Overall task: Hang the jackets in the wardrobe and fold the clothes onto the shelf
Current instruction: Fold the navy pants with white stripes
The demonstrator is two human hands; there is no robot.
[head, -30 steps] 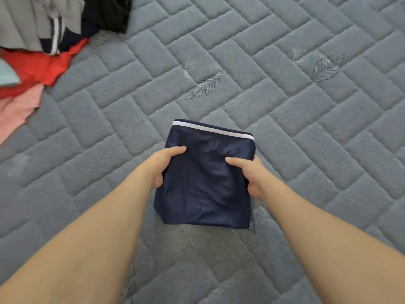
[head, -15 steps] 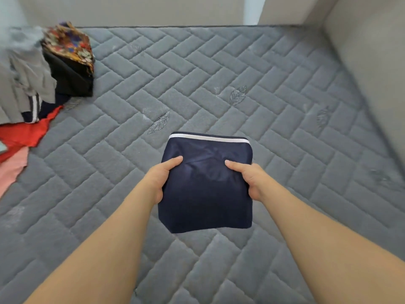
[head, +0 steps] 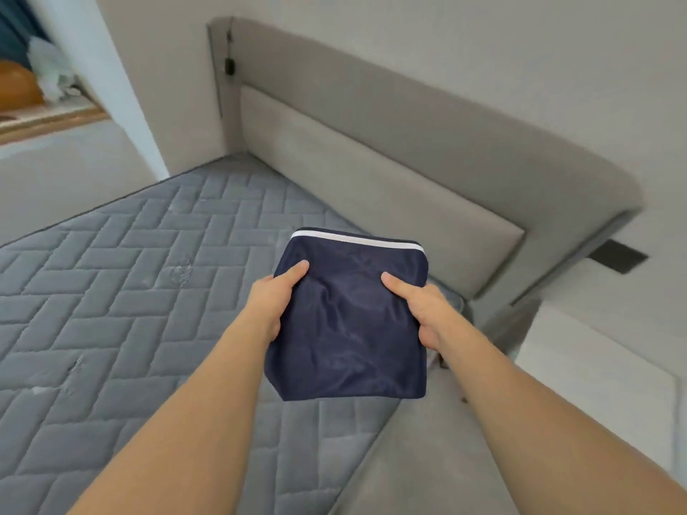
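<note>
Folded navy garment [head: 349, 321] with a white trim edge is held up over the mattress [head: 111, 291], left hand [head: 273, 302] and right hand [head: 420, 310] pinching its sides, thumbs on top (other fingers hidden underneath). Looks light, soft and slippery, so support it from below.

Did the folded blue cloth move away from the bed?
Yes. The folded blue cloth, earlier lying on the grey mattress, is now lifted and carried toward the headboard.

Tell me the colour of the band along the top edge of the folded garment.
White, on the navy folded garment; the head view shows it.
</note>
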